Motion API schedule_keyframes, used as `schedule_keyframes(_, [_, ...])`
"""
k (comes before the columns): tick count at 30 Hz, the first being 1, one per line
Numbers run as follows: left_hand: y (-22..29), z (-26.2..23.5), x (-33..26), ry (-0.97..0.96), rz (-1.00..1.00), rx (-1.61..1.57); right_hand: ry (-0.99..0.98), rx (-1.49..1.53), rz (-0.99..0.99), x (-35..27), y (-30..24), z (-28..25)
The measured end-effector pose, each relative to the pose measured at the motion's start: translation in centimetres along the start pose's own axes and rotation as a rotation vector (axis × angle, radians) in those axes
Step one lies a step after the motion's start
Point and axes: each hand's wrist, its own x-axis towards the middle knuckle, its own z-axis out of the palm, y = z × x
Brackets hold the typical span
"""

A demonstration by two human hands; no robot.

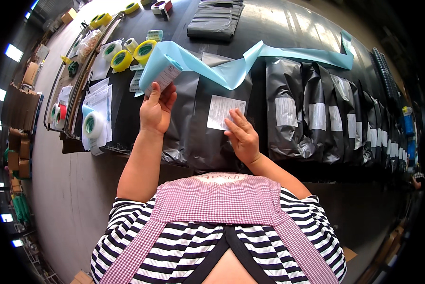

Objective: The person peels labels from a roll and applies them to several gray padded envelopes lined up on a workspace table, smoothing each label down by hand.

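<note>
My left hand (158,108) is closed around a roll of labels (161,71) on pale blue backing, with a white printed label showing at its lower side. From the roll a long strip of bare blue backing paper (231,78) loops away to the right across the table. My right hand (242,136) has its fingers stretched out, touching the right edge of a white label (220,111). That label lies slightly tilted on a black plastic mailing bag (207,146) in front of me.
To the right stands a long row of black bags (285,113) with white labels. Folded black bags (214,21) lie at the back. Yellow tape rolls (122,60), papers (99,102) and a clear tape roll (93,124) are on the left, beside a metal rail (75,102).
</note>
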Motion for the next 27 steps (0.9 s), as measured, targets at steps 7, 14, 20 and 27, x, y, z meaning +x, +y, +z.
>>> schedule_keyframes(7, [-0.3,-0.4,-0.1,-0.021,-0.079,0.036,-0.153,-0.048,0.111,-1.6,1.2,1.6])
schedule_keyframes(14, [0.0,-2.8,-0.9,0.012,-0.113,0.036,-0.623,-0.023,0.191,-1.6,-1.3,-2.8])
schedule_keyframes(20, [0.0,-1.6,-1.5,-0.062,-0.12,0.039,-0.515,-0.329,0.35,3.0,-1.2,4.5])
schedule_keyframes(27, [0.9,-2.6,-2.7,-0.099,-0.142,0.031,-0.716,-0.522,0.4,3.3,-1.4,6.6])
